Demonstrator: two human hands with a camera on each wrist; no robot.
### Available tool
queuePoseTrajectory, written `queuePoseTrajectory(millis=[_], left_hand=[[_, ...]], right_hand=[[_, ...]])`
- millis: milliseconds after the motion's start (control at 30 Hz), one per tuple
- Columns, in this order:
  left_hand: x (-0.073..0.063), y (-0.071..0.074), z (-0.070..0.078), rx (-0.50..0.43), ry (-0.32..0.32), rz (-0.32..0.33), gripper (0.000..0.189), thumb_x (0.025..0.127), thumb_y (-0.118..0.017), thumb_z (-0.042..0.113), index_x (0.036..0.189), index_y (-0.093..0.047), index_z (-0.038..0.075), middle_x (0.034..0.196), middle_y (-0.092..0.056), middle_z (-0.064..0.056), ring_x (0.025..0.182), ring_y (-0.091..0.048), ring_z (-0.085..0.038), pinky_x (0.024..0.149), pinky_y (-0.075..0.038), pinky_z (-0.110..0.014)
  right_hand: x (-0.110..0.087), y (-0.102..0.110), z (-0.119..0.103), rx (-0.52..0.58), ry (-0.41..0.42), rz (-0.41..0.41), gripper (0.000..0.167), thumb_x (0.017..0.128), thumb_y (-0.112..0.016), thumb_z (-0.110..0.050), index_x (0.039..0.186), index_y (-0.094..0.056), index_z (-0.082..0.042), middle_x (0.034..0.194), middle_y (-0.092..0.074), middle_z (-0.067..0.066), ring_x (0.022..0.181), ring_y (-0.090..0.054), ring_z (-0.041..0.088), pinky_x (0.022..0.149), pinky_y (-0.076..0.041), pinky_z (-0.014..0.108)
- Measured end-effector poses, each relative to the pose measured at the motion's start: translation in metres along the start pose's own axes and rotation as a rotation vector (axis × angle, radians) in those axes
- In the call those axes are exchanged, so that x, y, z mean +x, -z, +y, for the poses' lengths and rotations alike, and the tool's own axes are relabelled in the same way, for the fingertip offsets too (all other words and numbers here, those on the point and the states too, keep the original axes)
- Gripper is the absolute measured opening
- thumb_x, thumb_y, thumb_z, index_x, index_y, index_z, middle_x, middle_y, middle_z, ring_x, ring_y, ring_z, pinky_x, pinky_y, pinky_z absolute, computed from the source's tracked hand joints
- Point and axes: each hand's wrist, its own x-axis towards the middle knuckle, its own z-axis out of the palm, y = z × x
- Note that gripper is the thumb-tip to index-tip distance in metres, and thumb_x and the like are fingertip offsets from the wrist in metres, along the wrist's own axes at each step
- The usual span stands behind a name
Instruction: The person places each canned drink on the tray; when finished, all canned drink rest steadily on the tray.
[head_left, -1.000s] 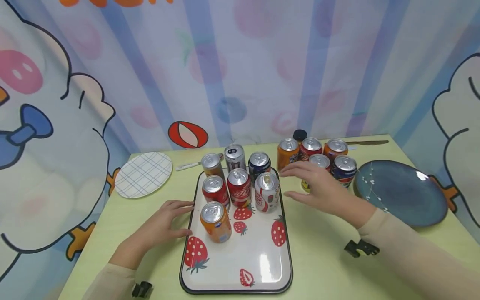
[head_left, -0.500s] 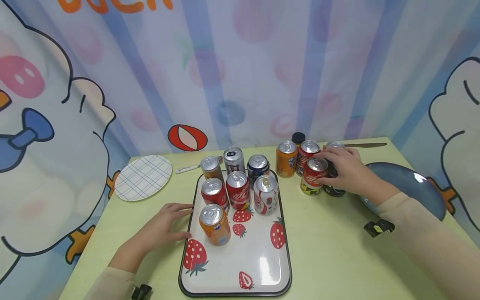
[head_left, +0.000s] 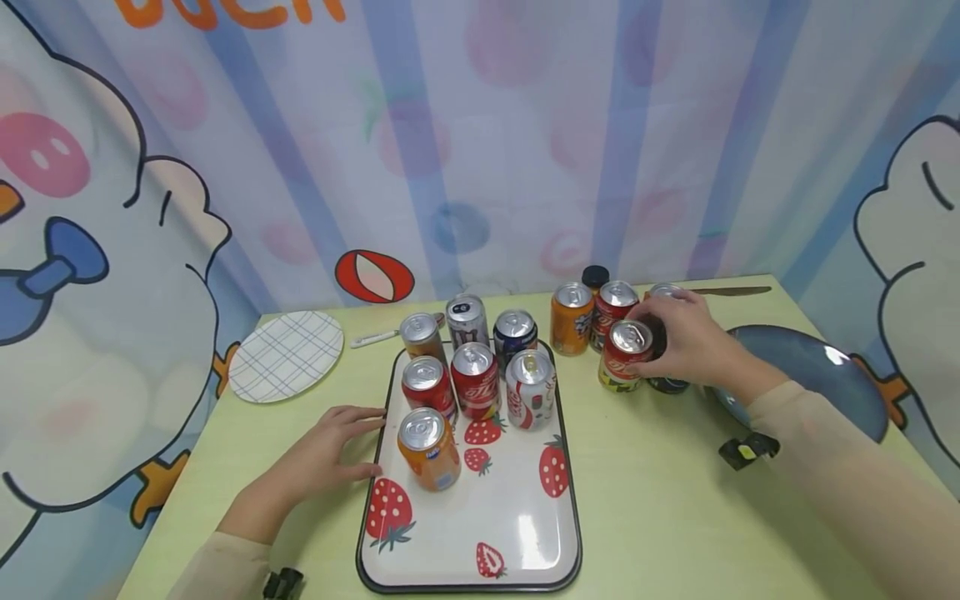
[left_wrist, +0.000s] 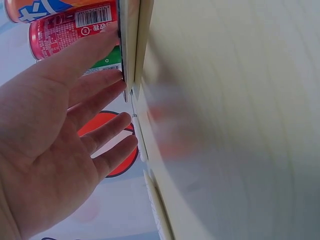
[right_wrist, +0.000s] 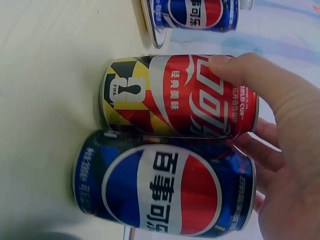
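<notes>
My right hand (head_left: 690, 342) holds a red cola can (head_left: 621, 367) between thumb and fingers, high on its side. In the right wrist view the can shows a yellow-and-black checked base, and a blue Pepsi can (right_wrist: 162, 190) stands right against it. My left hand (head_left: 333, 442) has its fingers spread, tips at the left rim of a strawberry-patterned tray (head_left: 517, 517). On the tray stand an orange soda can (head_left: 435, 458) in front, two red cola cans (head_left: 478, 387), a white cola can (head_left: 531, 396) and several others behind.
Behind the held can are an orange can (head_left: 572, 321), another red can (head_left: 611, 312) and a black-capped bottle (head_left: 596, 277). A dark blue plate (head_left: 810, 375) lies at right, partly behind my wrist. A checked white plate (head_left: 285, 358) is at left; a brown knife (head_left: 731, 292) lies far right.
My right hand has moved from beside the tray to the right-hand cans and taken hold of the red cola can, which has shifted slightly left. The left hand stays at the tray rim.
</notes>
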Motion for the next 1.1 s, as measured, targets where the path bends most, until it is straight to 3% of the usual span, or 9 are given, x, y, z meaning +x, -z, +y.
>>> queuePoseTrajectory(millis=[200, 300, 433, 567, 767, 967, 1100], left_hand=[[0.001, -0.001, 0.0, 0.003, 0.01, -0.006, 0.07, 0.084, -0.086, 0.04, 0.144, -0.062, 0.013, 0.153, -0.054, -0.009, 0.143, -0.044, -0.038, 0.116, -0.043, -0.061], [0.0, 0.0, 0.0, 0.002, 0.006, -0.001, 0.07, 0.084, -0.087, 0.039, 0.143, -0.062, 0.013, 0.153, -0.054, -0.009, 0.143, -0.044, -0.038, 0.116, -0.043, -0.061], [0.0, 0.0, 0.002, -0.003, -0.002, 0.005, 0.069, 0.084, -0.087, 0.038, 0.143, -0.062, 0.013, 0.152, -0.055, -0.009, 0.143, -0.044, -0.038, 0.116, -0.043, -0.061], [0.001, 0.0, 0.002, 0.0, -0.006, 0.004, 0.068, 0.084, -0.086, 0.039, 0.143, -0.063, 0.013, 0.152, -0.055, -0.01, 0.143, -0.044, -0.038, 0.116, -0.043, -0.061], [0.0, 0.0, 0.0, 0.003, 0.001, -0.001, 0.069, 0.084, -0.086, 0.039, 0.143, -0.062, 0.012, 0.152, -0.054, -0.01, 0.144, -0.043, -0.038, 0.116, -0.042, -0.061], [0.001, 0.0, 0.0, 0.003, 0.003, -0.006, 0.07, 0.084, -0.086, 0.039, 0.143, -0.062, 0.013, 0.153, -0.054, -0.009, 0.144, -0.043, -0.038, 0.116, -0.042, -0.061], [0.001, 0.0, 0.0, 0.009, 0.01, -0.003, 0.07, 0.083, -0.087, 0.039, 0.143, -0.062, 0.013, 0.153, -0.054, -0.009, 0.144, -0.043, -0.038, 0.116, -0.042, -0.061]], right_hand=[[-0.014, -0.004, -0.022, -0.01, 0.086, 0.072, 0.065, 0.062, -0.1, -0.027, 0.115, -0.067, -0.01, 0.11, -0.073, 0.004, 0.102, -0.068, 0.027, 0.112, -0.027, 0.066], [-0.021, -0.003, -0.043, 0.038, 0.095, 0.05, 0.066, 0.062, -0.1, -0.026, 0.117, -0.067, -0.011, 0.109, -0.072, 0.001, 0.099, -0.068, 0.021, 0.104, -0.044, 0.056], [-0.029, -0.004, -0.074, 0.149, 0.093, -0.012, 0.066, 0.063, -0.1, -0.025, 0.119, -0.067, -0.013, 0.11, -0.072, -0.004, 0.097, -0.069, 0.013, 0.083, -0.062, 0.041], [-0.032, -0.013, -0.104, 0.249, 0.13, -0.036, 0.064, 0.063, -0.099, -0.025, 0.119, -0.068, -0.015, 0.112, -0.071, -0.007, 0.096, -0.069, 0.009, 0.082, -0.064, 0.034], [-0.028, -0.043, -0.141, 0.347, 0.15, -0.021, 0.063, 0.066, -0.098, -0.03, 0.12, -0.067, -0.019, 0.114, -0.069, -0.011, 0.099, -0.066, 0.005, 0.085, -0.062, 0.031], [-0.019, -0.065, -0.166, 0.272, 0.132, 0.02, 0.065, 0.066, -0.099, -0.033, 0.119, -0.068, -0.015, 0.112, -0.068, -0.006, 0.1, -0.066, 0.006, 0.087, -0.061, 0.029], [-0.013, -0.074, -0.178, 0.24, 0.122, 0.005, 0.062, 0.068, -0.098, -0.036, 0.118, -0.068, -0.016, 0.113, -0.068, -0.005, 0.101, -0.065, 0.008, 0.087, -0.061, 0.029]])
